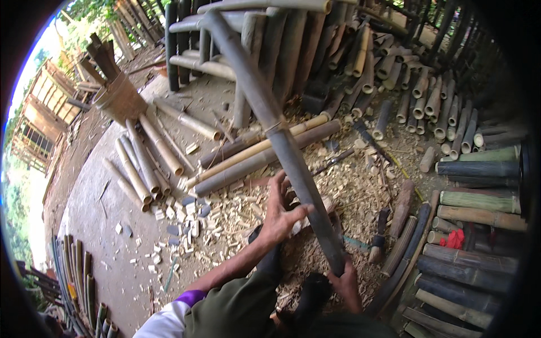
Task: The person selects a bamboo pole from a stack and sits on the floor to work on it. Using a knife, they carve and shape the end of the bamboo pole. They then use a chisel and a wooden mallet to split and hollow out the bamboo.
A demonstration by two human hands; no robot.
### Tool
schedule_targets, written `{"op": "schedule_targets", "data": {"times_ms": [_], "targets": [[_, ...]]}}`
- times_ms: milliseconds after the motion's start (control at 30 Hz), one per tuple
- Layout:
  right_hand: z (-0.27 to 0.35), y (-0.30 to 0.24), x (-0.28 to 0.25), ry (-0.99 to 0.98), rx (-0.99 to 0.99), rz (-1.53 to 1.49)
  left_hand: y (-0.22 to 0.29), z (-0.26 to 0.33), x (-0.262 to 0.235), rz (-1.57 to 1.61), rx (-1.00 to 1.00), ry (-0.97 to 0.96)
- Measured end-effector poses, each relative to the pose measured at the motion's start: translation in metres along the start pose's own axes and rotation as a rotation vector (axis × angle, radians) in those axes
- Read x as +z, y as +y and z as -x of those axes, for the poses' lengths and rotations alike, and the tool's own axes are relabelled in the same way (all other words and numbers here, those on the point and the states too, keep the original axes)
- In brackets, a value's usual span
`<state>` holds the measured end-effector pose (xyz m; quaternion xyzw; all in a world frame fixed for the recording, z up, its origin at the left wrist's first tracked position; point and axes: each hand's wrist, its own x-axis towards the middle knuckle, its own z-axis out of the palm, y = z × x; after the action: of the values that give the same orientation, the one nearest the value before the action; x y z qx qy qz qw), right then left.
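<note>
A person works a long, dark bamboo pole (300, 173) above a ground strewn with pale wood chips (194, 222). The right hand (346, 283) has its fingers closed around the pole's near end, while the left hand (277, 214), open and loosely curved, sits beside the shaft, thumb reaching to its edge; whether it touches is unclear. From the right fingers the pole slants up and away, past the left fingers, toward a bamboo rack (203, 66). Beyond the left fingers lie a pale bamboo length (243, 159) and a darker one; stacked bamboo (479, 211) lines the area right of the right fingers. The pole looks stiff and probably hollow, light for its length but awkward held by one end. Its smooth skin may slip or split lengthwise; a second hold near the mid-length joint should steady it.
</note>
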<state>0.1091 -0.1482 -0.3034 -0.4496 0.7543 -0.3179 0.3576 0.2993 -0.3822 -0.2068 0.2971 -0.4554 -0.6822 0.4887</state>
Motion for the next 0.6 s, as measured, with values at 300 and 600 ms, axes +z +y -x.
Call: {"op": "schedule_targets", "data": {"times_ms": [300, 600], "targets": [[-0.028, 0.007, 0.022, -0.009, 0.085, 0.087, -0.01, -0.065, -0.006, -0.511, -0.079, -0.094], [-0.028, 0.099, 0.034, 0.192, 0.121, 0.509, -0.004, -0.039, -0.047, -0.877, -0.45, -0.457]]}}
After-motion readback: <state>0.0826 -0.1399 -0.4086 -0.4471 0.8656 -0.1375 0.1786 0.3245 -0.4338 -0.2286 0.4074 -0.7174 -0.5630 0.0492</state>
